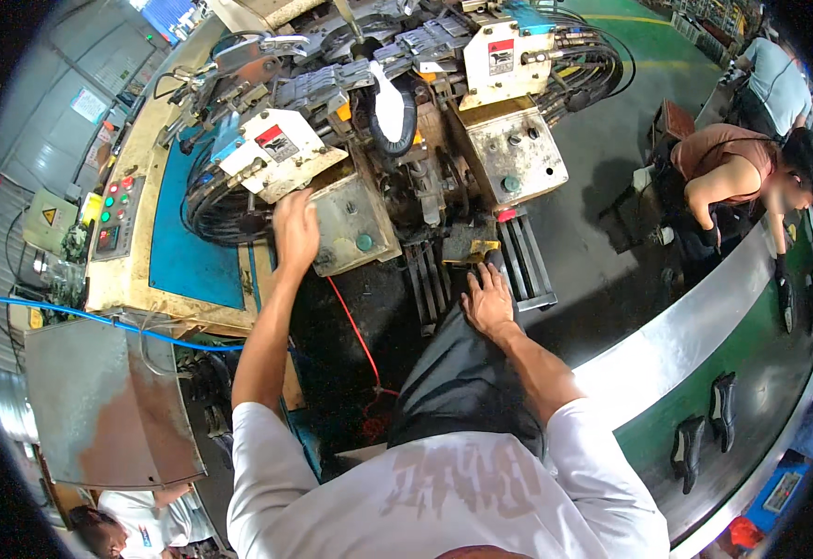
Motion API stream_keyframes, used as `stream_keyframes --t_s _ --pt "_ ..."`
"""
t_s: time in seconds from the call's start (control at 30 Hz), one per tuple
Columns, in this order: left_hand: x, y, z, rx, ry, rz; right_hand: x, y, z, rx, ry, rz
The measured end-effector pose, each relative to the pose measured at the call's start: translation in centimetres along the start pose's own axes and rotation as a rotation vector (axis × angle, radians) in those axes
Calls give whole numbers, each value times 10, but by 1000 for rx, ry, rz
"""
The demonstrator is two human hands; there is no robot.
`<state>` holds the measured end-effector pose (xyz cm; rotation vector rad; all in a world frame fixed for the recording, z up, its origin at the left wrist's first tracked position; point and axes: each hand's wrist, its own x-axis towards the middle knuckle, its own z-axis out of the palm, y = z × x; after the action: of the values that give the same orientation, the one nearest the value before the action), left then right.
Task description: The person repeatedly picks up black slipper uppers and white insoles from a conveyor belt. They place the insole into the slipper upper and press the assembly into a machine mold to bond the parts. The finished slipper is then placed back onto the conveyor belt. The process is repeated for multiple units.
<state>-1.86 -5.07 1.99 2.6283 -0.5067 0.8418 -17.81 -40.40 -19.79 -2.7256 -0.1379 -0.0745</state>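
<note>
I stand before a large shoe-making machine (pixel 406 112) with worn cream housings and many black hoses. My left hand (pixel 295 228) rests on the left metal box (pixel 355 224) that carries a green button, fingers spread over its edge. My right hand (pixel 487 300) lies flat on my dark trouser knee, just below the machine's ribbed foot plate (pixel 523 261). Up in the machine's middle, a white shoe sole (pixel 389 104) sits clamped inside a black shoe. Neither hand holds anything.
A control panel (pixel 116 216) with red and green buttons sits at left on a blue-topped bench (pixel 192 252). A green conveyor (pixel 751 373) at right carries black shoes (pixel 704 433). Another person (pixel 742 168) bends over it. A blue hose (pixel 99 319) and grey cabinet (pixel 108 410) lie at left.
</note>
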Motion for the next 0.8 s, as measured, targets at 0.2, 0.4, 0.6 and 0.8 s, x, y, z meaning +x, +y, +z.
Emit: stream_keyframes --t_s 0.2,0.4,0.6,0.8 --pt "63 46 87 -1055 -168 -643 -2 1 -6 40 -33 28" --pt "102 95 123 -1699 -415 -988 1 11 -3 92 -29 74" --pt "96 98 130 -1659 -334 -906 12 6 -12 107 -34 81" --pt "70 120 54 -1805 -228 -625 11 5 -12 92 9 47"
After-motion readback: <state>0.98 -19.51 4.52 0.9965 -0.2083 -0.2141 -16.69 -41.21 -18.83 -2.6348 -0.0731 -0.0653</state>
